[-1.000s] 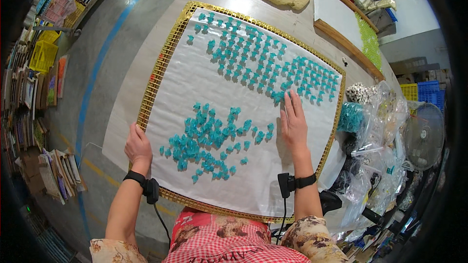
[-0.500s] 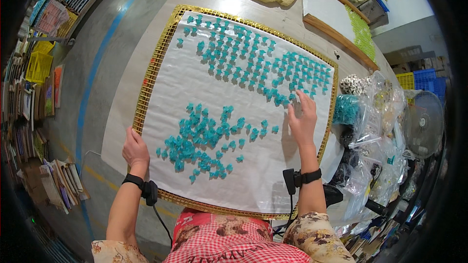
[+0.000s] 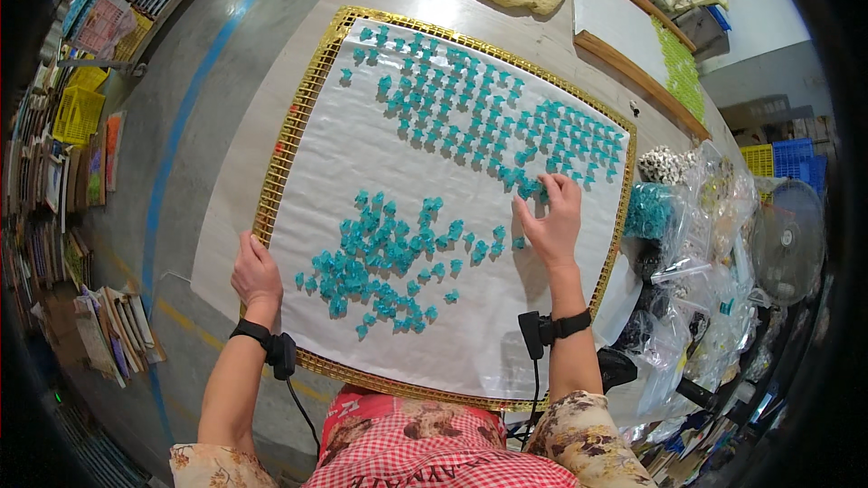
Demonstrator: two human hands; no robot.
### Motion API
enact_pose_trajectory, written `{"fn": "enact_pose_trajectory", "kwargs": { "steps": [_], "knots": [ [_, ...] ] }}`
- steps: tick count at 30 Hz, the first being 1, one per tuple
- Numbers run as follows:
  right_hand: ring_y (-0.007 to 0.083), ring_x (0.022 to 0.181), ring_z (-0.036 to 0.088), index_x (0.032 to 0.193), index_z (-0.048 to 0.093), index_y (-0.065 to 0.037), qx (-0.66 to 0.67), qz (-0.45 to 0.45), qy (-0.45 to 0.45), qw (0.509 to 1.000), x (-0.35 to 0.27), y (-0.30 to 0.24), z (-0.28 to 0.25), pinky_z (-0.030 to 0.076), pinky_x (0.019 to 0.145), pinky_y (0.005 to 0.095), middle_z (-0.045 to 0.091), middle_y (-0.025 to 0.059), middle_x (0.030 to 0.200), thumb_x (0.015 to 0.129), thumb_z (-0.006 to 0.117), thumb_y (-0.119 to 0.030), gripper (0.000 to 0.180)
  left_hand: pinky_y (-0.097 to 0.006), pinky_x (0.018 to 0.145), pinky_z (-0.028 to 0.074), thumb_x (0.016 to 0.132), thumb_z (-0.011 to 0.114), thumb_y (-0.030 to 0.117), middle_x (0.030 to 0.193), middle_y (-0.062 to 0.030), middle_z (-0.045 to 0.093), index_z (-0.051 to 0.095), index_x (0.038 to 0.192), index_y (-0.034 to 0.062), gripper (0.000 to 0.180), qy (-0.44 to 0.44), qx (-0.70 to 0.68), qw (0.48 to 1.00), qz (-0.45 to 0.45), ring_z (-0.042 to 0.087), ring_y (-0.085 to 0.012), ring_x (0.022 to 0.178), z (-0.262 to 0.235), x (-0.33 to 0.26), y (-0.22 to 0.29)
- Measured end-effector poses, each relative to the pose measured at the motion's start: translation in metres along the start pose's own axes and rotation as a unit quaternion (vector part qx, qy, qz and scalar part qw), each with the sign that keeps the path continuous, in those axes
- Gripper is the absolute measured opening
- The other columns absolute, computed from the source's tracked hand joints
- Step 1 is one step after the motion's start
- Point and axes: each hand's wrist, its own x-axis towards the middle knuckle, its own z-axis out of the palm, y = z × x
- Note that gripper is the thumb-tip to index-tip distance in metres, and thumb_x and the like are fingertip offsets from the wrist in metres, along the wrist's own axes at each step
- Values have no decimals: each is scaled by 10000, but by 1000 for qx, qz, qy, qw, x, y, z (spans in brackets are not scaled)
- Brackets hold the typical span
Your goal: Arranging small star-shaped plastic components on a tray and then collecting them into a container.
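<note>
Left hand (image 3: 258, 276): grip clamped on gold tray (image 3: 284, 149); brace firmly. Right hand (image 3: 555, 225): grip spread; align teal pieces (image 3: 528, 188) gently.

Grey floor (image 3: 235, 90) with 1 blue stripe (image 3: 165, 163)

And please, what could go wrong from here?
The right hand is close to the rows of teal pieces, so its fingers might knock some out of line.
The left hand grips the gold-rimmed tray; a tug could perhaps shift the loose teal heap.
The right wrist's black cable hangs across the tray's near rim and might snag.
</note>
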Motion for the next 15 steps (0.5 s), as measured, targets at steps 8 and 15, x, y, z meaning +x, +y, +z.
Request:
{"fn": "enact_pose_trajectory", "kwargs": {
  "steps": [8,15],
  "knots": [
    [311,966,529,971,595,-8,38,58,-37,997,-6,0,5,456,835,381,541,131,995,700,671,-50,284,-520,695,468,989,366,282,951,-218,644,537,1124,94,288,16,-7,1000,6,606,-437,842,5,1,-5],
    [298,932,541,1081,617,-40,31,-7,-20,999,3,-12,0,473,807,370,547,123,989,724,620,-50,357,-515,686,467,995,352,296,937,-200,650,540,1120,102,298,5,-19,1000,0,610,-433,830,0,-1,0]
  ]
}}
